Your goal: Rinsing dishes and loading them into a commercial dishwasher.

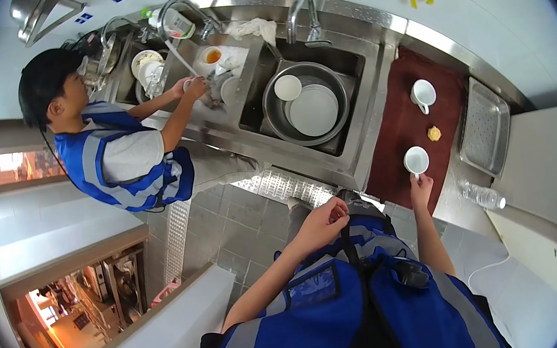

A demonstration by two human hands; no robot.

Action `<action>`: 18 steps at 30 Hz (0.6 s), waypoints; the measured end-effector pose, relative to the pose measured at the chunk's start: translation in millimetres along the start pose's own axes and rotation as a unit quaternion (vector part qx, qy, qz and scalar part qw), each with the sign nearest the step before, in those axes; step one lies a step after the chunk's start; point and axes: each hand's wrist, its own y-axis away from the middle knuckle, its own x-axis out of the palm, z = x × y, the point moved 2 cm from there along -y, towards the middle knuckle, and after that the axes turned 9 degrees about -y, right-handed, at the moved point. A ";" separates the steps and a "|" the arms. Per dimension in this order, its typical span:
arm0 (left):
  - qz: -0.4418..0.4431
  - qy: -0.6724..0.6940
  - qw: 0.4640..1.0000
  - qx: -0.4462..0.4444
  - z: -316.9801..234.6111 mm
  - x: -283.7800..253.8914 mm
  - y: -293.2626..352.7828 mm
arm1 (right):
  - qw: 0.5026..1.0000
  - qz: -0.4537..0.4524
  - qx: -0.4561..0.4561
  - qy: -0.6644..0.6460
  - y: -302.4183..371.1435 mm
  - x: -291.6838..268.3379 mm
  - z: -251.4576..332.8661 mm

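Right hand (422, 190) grips the handle of a white round-mouthed mug (416, 157) over the near part of a dark red-brown cloth (389, 143) on the metal bench (457, 202), open cloth between mug and steel sink (375, 92) leftward, perforated metal tray (486, 127) to the right. Mouth faces up, handle and long axis pointing toward the wearer; cloth contact unclear. Left hand (324, 224) loosely curled, contents cannot be told.
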 end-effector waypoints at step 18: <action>-0.107 0.022 0.991 -0.079 82.7 -25.6 -1.0 | 0.850 0.318 -0.338 0.250 -55.3 179.9 337.1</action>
